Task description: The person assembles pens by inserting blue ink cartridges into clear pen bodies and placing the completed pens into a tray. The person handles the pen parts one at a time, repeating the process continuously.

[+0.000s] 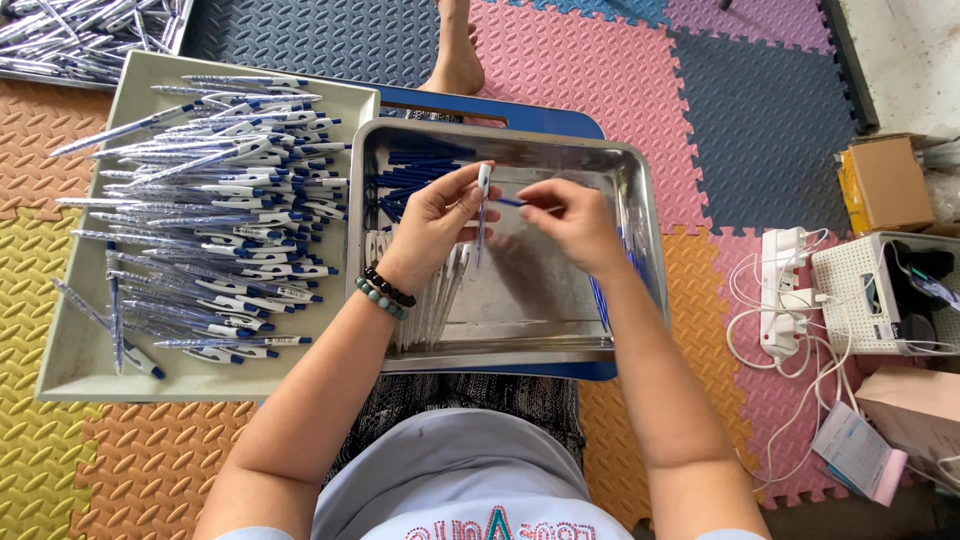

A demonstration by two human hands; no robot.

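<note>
Your left hand (pixel 437 215) pinches a white pen barrel (pixel 483 205) upright over the metal tray (pixel 560 345), fingers closed around its upper part. Your right hand (pixel 572 218) is closed on a thin blue refill (pixel 510 201), held level with its tip pointing at the barrel. Both sit above the middle of the tray, close together but not quite touching.

To do this well, keep the barrel steady and turn its open end a little toward the refill, so the two line up before you push. Hold the refill near its front, where it bends least, and guide it straight; a slanted entry would likely jam or kink it.

Your left wrist, with its bead bracelets (pixel 385 292), is bent back and the forearm comes in from lower left. Your right forearm comes in from lower right, wrist fairly straight.

Loose blue refills (pixel 415 170) lie in the tray's far left corner. The beige tray (pixel 80 350) to your left holds a heap of finished pens (pixel 225 220).
</note>
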